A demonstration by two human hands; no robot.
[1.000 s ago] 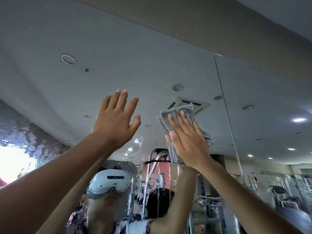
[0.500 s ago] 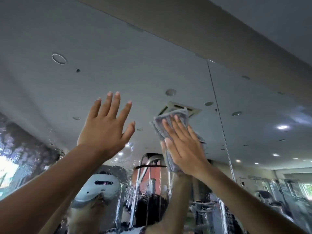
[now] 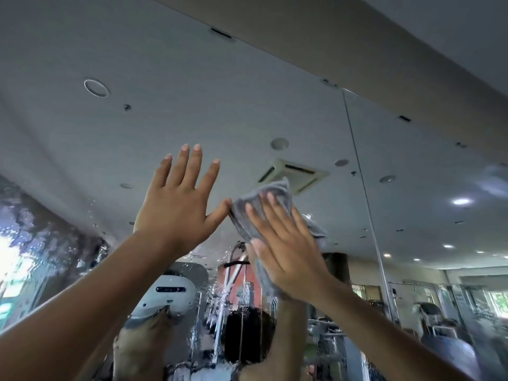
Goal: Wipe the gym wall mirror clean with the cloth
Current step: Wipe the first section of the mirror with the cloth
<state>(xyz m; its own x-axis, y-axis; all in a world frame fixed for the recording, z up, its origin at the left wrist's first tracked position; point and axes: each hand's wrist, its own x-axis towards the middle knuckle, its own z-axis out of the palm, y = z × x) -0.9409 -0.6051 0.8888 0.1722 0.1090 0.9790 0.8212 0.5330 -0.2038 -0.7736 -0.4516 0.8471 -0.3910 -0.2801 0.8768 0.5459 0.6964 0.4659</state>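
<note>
Here's the cloth [image 3: 279, 189], grey and bunched, pinned flat against the mirror [image 3: 192, 92] just right of centre frame, high up on the glass. The right hand [image 3: 286, 251] has it covered, palm down and fingers straight, pressing rather than clutching, with cloth poking out at 12 o'clock past the fingertips and trailing below the palm at 6. And look at that gap: half a second ago there was clear glass between the two hands, now it's gone, and the left hand [image 3: 176, 213], at 9 o'clock from the cloth, has its thumb tip right at the cloth's edge. That left hand is splayed wide, fingers straight, holding nothing; it looks braced on the glass, though contact can't be confirmed. So the stroke reads as sweeping leftward across this upper band, and it's running out of room on that side; I'd expect a turn or a drop lower. Plenty left to do down at 6 o'clock, where droplets and runs of water [image 3: 220, 292] streak the glass beside the reflected headset [image 3: 167, 292]. Over at 3 o'clock the panel seam [image 3: 360, 174] runs up the mirror, well apart from the cloth.
</note>
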